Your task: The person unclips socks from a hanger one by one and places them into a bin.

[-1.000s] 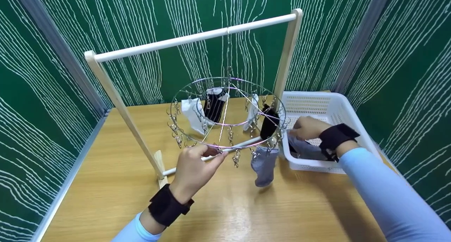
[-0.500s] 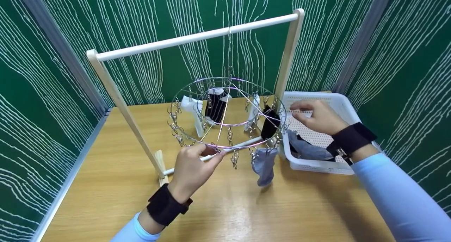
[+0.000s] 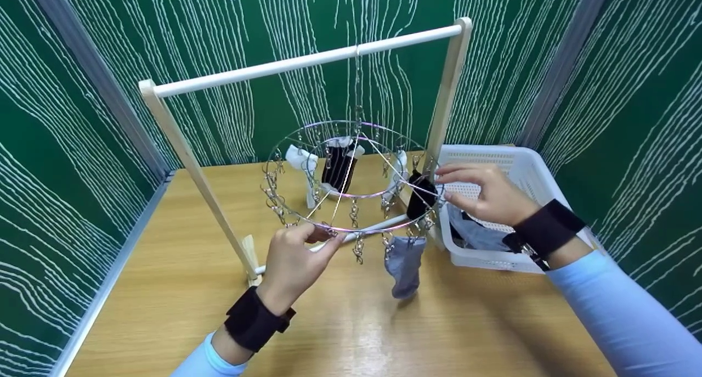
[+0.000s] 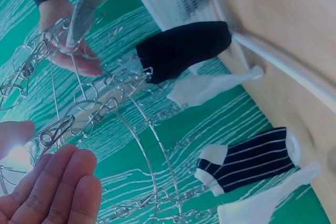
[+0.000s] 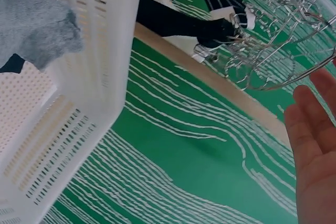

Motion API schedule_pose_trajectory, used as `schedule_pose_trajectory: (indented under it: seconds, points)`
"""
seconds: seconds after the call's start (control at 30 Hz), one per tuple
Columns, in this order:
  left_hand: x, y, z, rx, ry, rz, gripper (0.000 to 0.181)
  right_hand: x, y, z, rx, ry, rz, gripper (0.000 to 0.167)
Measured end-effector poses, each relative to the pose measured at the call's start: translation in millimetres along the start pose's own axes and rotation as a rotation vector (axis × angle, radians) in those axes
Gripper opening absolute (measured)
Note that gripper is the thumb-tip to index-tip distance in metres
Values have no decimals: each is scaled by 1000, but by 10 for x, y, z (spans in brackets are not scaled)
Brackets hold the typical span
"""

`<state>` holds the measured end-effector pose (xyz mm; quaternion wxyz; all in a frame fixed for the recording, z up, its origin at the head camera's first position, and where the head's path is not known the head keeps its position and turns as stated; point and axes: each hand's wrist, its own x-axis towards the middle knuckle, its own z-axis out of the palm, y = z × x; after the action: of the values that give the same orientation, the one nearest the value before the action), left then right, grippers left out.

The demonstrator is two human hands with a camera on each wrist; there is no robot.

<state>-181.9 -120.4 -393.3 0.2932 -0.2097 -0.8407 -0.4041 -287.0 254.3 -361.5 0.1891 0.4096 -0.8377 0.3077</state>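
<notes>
A round metal clip hanger hangs from a rack's top bar. My left hand pinches its near rim beside a clip. At the right rim is my right hand, thumb and fingers apart, fingertips at the wire; contact is unclear. A grey sock hangs at the front right and a black sock at the right. Farther back hang a black striped sock and white socks, one on either side of it.
A white basket stands on the table at the right, with grey and dark socks inside. The wooden rack has a post on each side and a low crossbar. Green walls with white lines surround the table.
My right hand has risen out of the basket and moved left to the hanger's rim. The hanger has turned slightly, its front clips and grey sock shifting left. My left hand has moved slightly left.
</notes>
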Motion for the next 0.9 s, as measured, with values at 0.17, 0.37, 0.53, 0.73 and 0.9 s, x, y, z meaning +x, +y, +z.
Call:
schedule_pose_trajectory:
  seconds: [0.17,0.37,0.53,0.73,0.9]
  points:
    - [6,-21,-33,26,2,-19,13,11,-53,25,-10,-18,-49,26]
    - [17,-49,-79,49,10,-53,17,26,-76,41,5,-22,-88,21]
    - [13,-81,-121,45,16,-83,16,32,-103,51,5,-1,-126,17]
    - [-17,-123,-161,56,27,-97,17,46,-158,63,33,12,-161,16]
    - [-41,-130,-188,67,37,-98,17,62,-193,74,63,30,-193,17]
